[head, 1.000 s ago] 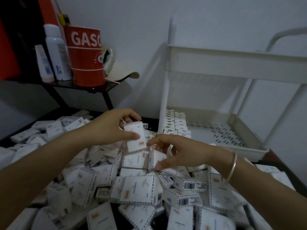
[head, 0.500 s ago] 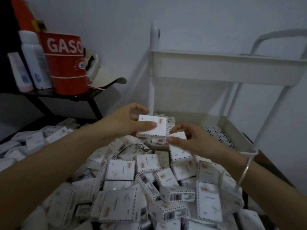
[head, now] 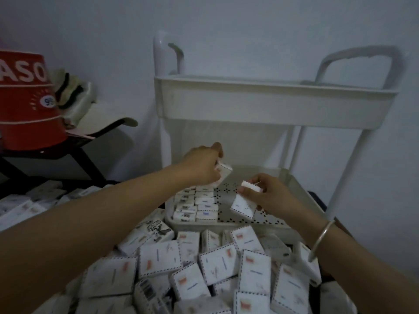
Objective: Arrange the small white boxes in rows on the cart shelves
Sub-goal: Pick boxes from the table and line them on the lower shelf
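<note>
White cart (head: 272, 109), its lower shelf (head: 292, 184) partly filled: two rows of small white boxes (head: 199, 203) stand along the left side. Loose heap of boxes (head: 217, 264) in the foreground. Left hand (head: 200, 169) pinches a box (head: 224, 172) above the rows' far end; right hand (head: 272, 197) pinches a second box (head: 243, 206) over bare perforated floor. Seat each upright, flush against its neighbour, aligned with the row.

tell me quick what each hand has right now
Left hand: pinches a small white box.
Right hand: grips a tilted box, possibly a second one above it.
</note>
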### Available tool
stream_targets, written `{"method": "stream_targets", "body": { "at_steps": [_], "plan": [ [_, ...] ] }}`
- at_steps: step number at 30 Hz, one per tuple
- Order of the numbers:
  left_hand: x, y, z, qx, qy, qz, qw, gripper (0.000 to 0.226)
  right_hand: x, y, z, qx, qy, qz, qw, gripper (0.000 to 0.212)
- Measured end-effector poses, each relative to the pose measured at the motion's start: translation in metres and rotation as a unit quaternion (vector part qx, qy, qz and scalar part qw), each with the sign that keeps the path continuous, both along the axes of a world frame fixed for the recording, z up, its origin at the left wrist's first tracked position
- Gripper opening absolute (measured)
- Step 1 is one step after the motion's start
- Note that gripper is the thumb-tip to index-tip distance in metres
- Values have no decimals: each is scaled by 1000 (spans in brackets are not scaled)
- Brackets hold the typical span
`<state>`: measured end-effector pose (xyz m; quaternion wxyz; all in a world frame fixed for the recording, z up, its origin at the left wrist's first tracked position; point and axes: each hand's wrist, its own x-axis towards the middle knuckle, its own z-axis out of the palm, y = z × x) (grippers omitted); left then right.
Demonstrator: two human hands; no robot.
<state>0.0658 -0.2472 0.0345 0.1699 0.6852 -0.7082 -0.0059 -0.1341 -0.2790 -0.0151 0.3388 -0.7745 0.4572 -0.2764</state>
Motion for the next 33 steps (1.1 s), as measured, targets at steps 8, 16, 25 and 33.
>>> {"method": "stream_targets", "body": {
  "at_steps": [8,16,25,33],
  "plan": [
    [15,-78,7,76,-92,45,992,43,11,-44,-11,-88,16,-57,994,29],
    [28,-107,-8,84,-173,6,981,28,38,-69,-6,-122,-12,-32,992,30],
    [26,-115,-13,26,-209,49,976,34,57,-93,-3,-110,-19,-34,993,27],
    [24,-108,-28,60,-224,63,971,36,53,-93,-13,-131,30,-43,990,24]
  ]
}}
